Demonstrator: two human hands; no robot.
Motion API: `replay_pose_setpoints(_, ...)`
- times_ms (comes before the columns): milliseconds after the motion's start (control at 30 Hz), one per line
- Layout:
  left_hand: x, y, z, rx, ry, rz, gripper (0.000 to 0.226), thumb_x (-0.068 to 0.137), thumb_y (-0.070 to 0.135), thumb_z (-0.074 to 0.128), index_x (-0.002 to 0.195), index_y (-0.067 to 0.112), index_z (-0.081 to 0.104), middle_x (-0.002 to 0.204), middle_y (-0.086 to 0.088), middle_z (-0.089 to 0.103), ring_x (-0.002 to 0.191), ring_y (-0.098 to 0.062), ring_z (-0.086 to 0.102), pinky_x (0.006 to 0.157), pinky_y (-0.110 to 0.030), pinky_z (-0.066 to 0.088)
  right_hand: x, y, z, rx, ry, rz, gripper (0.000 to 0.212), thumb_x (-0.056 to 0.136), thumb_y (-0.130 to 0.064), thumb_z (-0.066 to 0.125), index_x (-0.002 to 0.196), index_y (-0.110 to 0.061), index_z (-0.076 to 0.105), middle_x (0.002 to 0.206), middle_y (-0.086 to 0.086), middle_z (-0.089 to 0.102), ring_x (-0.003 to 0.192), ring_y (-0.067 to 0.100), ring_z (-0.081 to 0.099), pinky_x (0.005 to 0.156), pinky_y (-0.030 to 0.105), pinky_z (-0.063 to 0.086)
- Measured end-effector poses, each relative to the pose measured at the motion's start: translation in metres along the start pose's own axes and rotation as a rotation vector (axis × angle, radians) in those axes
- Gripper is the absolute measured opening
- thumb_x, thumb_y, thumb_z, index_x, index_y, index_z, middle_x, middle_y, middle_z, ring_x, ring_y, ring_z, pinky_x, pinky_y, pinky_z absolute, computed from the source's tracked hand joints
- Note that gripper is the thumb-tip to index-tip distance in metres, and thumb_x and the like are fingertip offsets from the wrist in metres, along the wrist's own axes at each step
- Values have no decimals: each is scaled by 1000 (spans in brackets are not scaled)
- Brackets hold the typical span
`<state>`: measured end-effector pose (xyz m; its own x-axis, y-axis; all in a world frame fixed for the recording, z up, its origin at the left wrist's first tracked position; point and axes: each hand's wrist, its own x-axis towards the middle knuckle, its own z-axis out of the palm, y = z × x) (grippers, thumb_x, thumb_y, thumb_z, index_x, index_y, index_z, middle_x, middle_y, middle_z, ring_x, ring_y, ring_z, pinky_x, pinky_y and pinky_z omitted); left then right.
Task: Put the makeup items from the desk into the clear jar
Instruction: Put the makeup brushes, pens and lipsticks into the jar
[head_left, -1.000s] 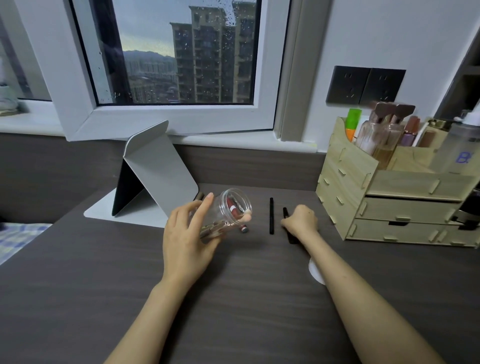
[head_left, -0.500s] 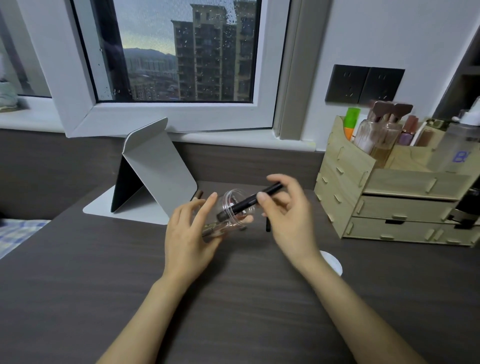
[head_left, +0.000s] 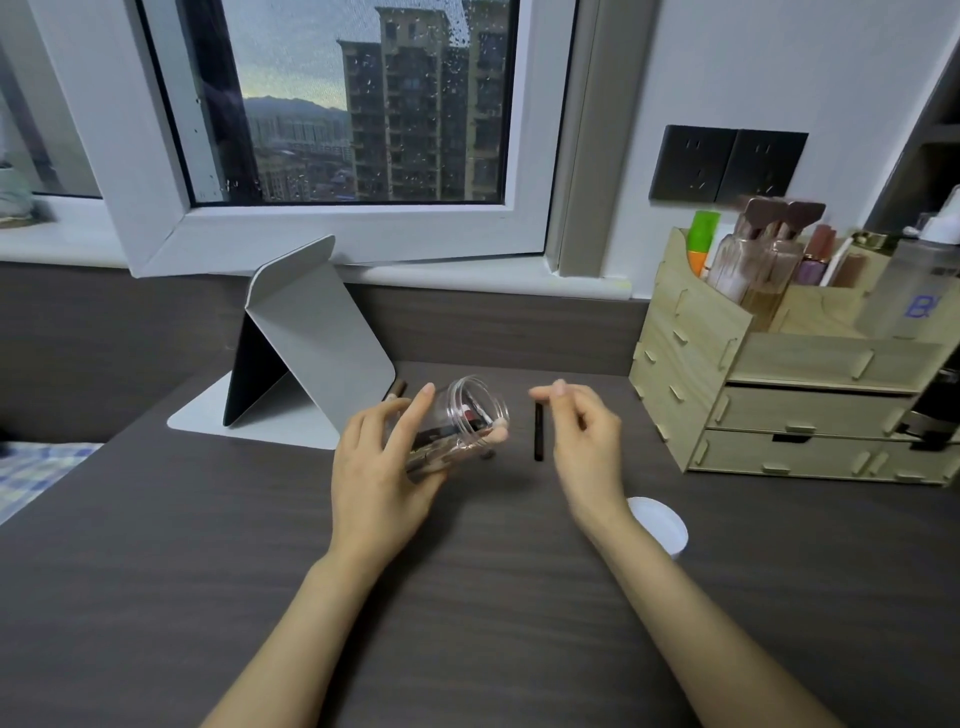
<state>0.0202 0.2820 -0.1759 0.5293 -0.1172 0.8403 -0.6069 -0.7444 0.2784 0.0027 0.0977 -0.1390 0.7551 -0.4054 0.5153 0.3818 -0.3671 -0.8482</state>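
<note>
The black pen has left the right hand (head_left: 582, 441) (now empty).

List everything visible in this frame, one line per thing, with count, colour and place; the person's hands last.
clear jar: 1, transparent, tilted in the left hand, makeup items inside
black pencil: 1, black, on the desk right of the jar
brown stick: 1, brown, partly hidden behind the left hand
white lid: 1, white, on the desk by the right forearm
folding mirror stand: 1, grey-white, back left of the desk
wooden organizer: 1, pale wood, right, holding bottles
desk: 1, dark wood grain
left hand: holding the jar
right hand: empty, fingers loosely curled above the pencil
</note>
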Motion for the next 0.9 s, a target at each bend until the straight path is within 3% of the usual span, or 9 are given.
replay_pose_setpoints(100,0,-2,0,-10,7,-21,79,62,21,78,133,21,44,108,-11,60,98,-24,49,83,-36,42,27,32,1,-298,39,239,19,90,-16,52,92,-8,69,97,10,71,97,28,64,81,33,47)
replay_pose_setpoints(200,0,-3,0,3,1,-23,75,66,27,74,134,22,43,109,-12,60,97,-24,49,82,-37,43,44,53,7,-637,-89,324,30,88,-29,56,111,-10,61,113,11,68,110,31,59,86,34,45)
replay_pose_setpoints(367,2,-4,0,7,-9,-47,70,70,37,68,134,22,44,108,-11,59,96,-24,49,81,-36,43,60,60,20,-797,-203,411,54,80,-47,63,118,-10,54,125,11,61,117,31,56,86,34,46)
replay_pose_setpoints(533,2,-5,0,14,-43,-59,67,74,44,61,135,24,42,109,-11,59,97,-25,51,82,-35,43,67,56,26,-906,-324,454,32,86,-22,59,112,-4,58,124,16,60,115,35,57,85,35,48)
replay_pose_setpoints(600,2,-5,-1,20,-38,-61,68,73,42,64,135,24,42,109,-10,59,97,-25,52,82,-35,42,68,55,23,-788,-344,494,28,85,-15,56,110,-3,57,115,18,62,105,36,60,76,35,48)
replay_pose_setpoints(667,2,-6,-1,18,-26,-65,72,70,36,71,135,24,42,109,-10,59,97,-25,52,83,-33,41,63,44,14,-445,-273,522,31,84,-10,53,115,-8,50,89,16,61,72,32,59,54,29,45)
replay_pose_setpoints(733,2,-6,0,17,-15,-67,76,67,31,76,135,23,43,109,-11,59,97,-25,51,83,-33,41,55,24,0,-97,-146,459,52,85,-1,49,133,-13,33,71,7,52,49,21,49,35,21,41)
replay_pose_setpoints(800,2,-4,0,20,-15,-61,76,67,31,76,135,23,43,109,-12,60,97,-25,51,82,-35,42,42,-7,-15,145,-53,322,70,86,5,48,144,-21,18,70,7,51,46,16,53,37,18,47)
replay_pose_setpoints(900,1,-2,0,24,-16,-49,73,69,34,72,135,24,42,109,-12,60,99,-27,52,81,-39,46,20,-52,-30,347,4,110,72,85,10,51,140,-25,19,76,12,59,48,12,63,51,23,57)
